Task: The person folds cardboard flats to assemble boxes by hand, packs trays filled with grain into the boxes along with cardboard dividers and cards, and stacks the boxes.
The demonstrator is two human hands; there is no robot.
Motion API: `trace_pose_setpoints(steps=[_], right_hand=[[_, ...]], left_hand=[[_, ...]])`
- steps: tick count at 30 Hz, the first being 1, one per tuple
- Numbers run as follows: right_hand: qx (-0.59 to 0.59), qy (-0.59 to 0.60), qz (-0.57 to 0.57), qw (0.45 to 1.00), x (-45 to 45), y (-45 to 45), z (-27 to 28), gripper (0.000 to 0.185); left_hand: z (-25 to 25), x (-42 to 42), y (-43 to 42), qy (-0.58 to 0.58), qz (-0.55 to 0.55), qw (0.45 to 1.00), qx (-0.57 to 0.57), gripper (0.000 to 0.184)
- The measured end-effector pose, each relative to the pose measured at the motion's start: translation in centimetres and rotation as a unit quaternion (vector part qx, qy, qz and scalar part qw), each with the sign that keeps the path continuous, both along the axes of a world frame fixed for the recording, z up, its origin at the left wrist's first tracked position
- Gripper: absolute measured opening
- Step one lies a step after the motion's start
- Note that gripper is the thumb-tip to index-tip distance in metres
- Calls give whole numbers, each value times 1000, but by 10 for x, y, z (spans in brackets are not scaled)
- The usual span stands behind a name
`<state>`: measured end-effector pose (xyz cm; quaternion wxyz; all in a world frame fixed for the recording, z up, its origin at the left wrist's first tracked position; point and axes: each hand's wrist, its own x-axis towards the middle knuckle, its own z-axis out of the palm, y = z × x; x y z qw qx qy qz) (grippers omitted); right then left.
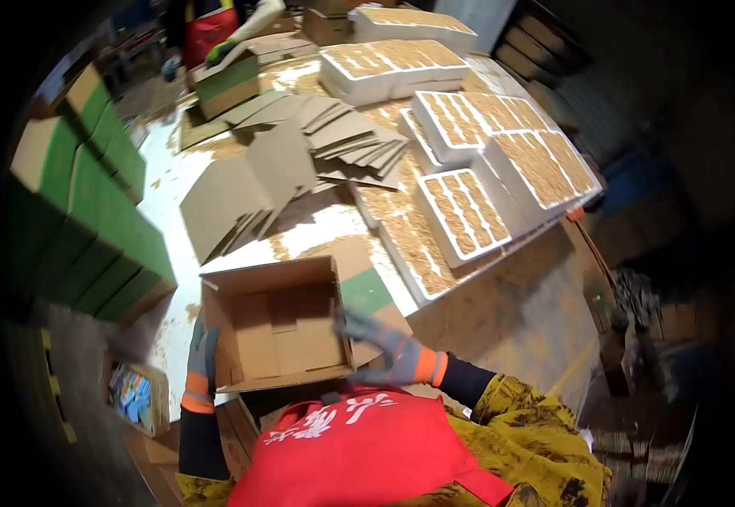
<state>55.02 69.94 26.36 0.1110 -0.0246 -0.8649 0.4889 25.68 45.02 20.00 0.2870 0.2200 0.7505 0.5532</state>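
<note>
An open-topped cardboard box [276, 338] stands right in front of me, its inside bare down to the bottom flaps. My left hand [202, 351], in a grey glove with an orange cuff, lies against the outer left wall and grips it there, part of its fingers hidden. At the right wall is my right hand [389, 348], gloved the same way. Its fingers are stretched apart and smeared by motion, and whether they touch the wall I cannot tell. Beyond the box, flat cardboard pieces [279, 160] lie fanned out and overlapping.
White trays [465, 215] of brown crumbly material are stacked at the right. Green-and-brown cartons [101, 207] pile up at the left. A bin [160, 397] with small colourful packets stands below them. Across the table [165, 160], a co-worker's gloved hand [220, 52] is at another carton [228, 84].
</note>
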Motion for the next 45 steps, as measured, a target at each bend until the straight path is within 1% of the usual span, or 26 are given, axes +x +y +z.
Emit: trace_pose_setpoints(steps=[2, 3, 4, 5, 6, 7, 8, 10, 11, 12, 14, 18, 21, 23, 25, 26, 27, 29, 31, 33, 35, 36, 39, 41, 43, 45], right_hand=[[-118, 33, -303, 945, 25, 50, -27, 74], [-130, 102, -454, 875, 42, 88, -43, 64], [-229, 163, -543, 791, 64, 133, -57, 53], [-250, 210, -636, 700, 80, 168, -65, 50], [-315, 162, -695, 626, 97, 200, -83, 53], [-398, 174, -642, 632, 114, 225, -116, 60], [-478, 176, -590, 627, 132, 250, -148, 67], [-454, 174, -625, 611, 96, 260, -158, 55], [-443, 173, -635, 609, 78, 271, -159, 51], [-449, 203, -617, 614, 72, 271, -164, 49], [-416, 249, -601, 636, 61, 266, -162, 49], [-442, 281, -649, 552, 28, 251, -137, 93], [-459, 288, -616, 572, 32, 247, -145, 96], [-487, 290, -621, 542, 41, 237, -114, 94], [-464, 307, -508, 658, 59, 215, -84, 83], [-436, 302, -460, 712, 64, 203, -63, 68], [-441, 265, -448, 732, 70, 190, -44, 58], [-459, 199, -399, 768, 75, 166, -14, 55], [-420, 125, -375, 817, 71, 142, 6, 55], [-353, 82, -353, 862, 43, 106, 44, 55], [-232, 3, -309, 922, 25, 90, 67, 58], [-235, -9, -283, 930, 12, 77, 76, 59], [-187, -25, -247, 950, -27, 40, 92, 60], [-238, -66, -221, 943, -36, 40, 84, 57], [-237, -71, -223, 943, -52, 32, 80, 54], [-216, -64, -226, 948, -63, 34, 70, 49]], left_hand=[[-19, -8, -3, -32, 14, 999, -5, 49], [-21, -3, -6, -25, 17, 999, 24, 47], [-22, 8, -9, -48, 24, 998, 17, 46], [-34, 10, -15, 103, -11, 992, -75, 44], [-52, 2, -26, 253, -47, 952, -166, 43], [-72, -7, -35, 396, -80, 880, -250, 42], [-95, -14, -43, 366, -80, 898, -233, 34], [-55, 6, -15, 107, 21, 989, -102, 35], [-38, 16, -4, -24, 80, 996, -26, 36], [-37, 21, -17, 337, -46, 910, -238, 36], [-53, 16, -25, 336, -38, 912, -232, 36], [-90, 5, -48, 336, -29, 916, -217, 36], [-53, 16, -27, 359, -49, 894, -265, 36], [-53, 15, -28, 398, -62, 873, -275, 36], [-71, 6, -38, 441, -67, 847, -290, 36], [-63, 10, -31, 442, -74, 852, -270, 35], [-50, 16, -17, 441, -77, 858, -253, 34], [-56, 13, -4, 237, 3, 951, -200, 37], [-62, 12, 11, 36, 97, 990, -97, 35], [-77, 7, 5, 246, 10, 960, -136, 41], [-37, 30, 40, 105, 109, 988, 19, 56], [4, 41, 50, -26, 77, 992, 94, 57], [8, 44, 47, -178, 105, 957, 205, 51], [5, 45, 43, -223, 168, 938, 207, 48], [-51, 39, 44, -162, 145, 944, 250, 48], [-30, 40, 44, -189, 124, 940, 256, 49]])
